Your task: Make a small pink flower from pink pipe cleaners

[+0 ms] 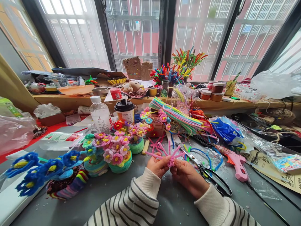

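Note:
A bunch of pink pipe cleaners (171, 160) is pinched between my two hands, its stems fanning out upward and to the left. My left hand (157, 165) grips it from the left with closed fingers. From the right, my right hand (188, 176) holds the same twisted lower part. Scissors (199, 166) lie just beyond my right hand, blades pointing up and left. Further right rests a pink glue gun (236, 161). More pink pipe-cleaner pieces (156, 144) lie on the table behind my left hand.
Left of my hands stand pots of pink pipe-cleaner flowers (117, 147) and a pot with blue flowers (50, 169). Behind them are a plastic bottle (100, 114) and a lidded cup (124, 111). A pastel pipe-cleaner bundle (181, 117) and a blue packet (225, 129) lie at the back.

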### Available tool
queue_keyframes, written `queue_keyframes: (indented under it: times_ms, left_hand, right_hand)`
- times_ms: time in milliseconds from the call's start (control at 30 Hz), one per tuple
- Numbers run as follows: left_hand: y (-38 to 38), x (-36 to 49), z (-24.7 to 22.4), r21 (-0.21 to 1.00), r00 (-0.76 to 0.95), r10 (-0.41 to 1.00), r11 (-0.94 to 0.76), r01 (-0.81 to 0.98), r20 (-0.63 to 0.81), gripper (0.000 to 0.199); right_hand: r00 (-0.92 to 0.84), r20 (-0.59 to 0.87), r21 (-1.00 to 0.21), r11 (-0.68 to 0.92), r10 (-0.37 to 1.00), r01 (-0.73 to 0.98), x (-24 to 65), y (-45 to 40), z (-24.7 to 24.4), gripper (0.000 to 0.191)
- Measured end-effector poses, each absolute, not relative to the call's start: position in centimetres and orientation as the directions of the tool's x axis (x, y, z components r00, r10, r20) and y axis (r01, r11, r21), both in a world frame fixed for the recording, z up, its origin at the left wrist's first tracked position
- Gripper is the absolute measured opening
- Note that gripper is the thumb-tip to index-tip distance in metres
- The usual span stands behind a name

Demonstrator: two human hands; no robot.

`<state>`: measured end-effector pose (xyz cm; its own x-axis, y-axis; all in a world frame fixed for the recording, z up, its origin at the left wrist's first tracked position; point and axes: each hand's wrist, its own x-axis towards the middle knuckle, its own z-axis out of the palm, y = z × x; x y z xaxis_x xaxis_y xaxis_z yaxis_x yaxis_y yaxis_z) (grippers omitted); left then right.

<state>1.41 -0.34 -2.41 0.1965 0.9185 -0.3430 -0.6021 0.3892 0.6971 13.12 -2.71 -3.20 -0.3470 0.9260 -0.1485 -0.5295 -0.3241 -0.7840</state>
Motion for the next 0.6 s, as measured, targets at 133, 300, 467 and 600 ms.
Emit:
queue_keyframes:
  times_ms: [133,300,467,600]
  left_hand:
    - [-0.24,1.24,-2.56,0.683,0.216,0.908,0.414,-0.601,-0.360,0.052]
    - [-0.48,1.51,-2.00,0.719,0.191,0.922,0.383,-0.579,-0.337,0.050]
    - [-0.43,1.70,-2.08,0.786,0.154,0.959,0.284,-0.549,-0.239,0.057]
    - [-0.18,1.38,-2.32,0.816,0.124,0.957,0.287,-0.502,-0.260,0.060]
  right_hand:
    - [-0.350,-0.143,-0.807,-0.313,0.926,-0.500,13.33,-2.69,-2.71,0.022]
    - [-0.273,-0.150,-0.811,-0.276,0.950,-0.516,13.21,-2.84,-2.51,0.021]
    - [-0.211,-0.149,-0.826,-0.239,0.966,-0.511,13.09,-2.90,-2.78,0.019]
    - [-0.176,-0.120,-0.836,-0.195,0.977,-0.513,13.40,-2.80,-2.73,0.021]
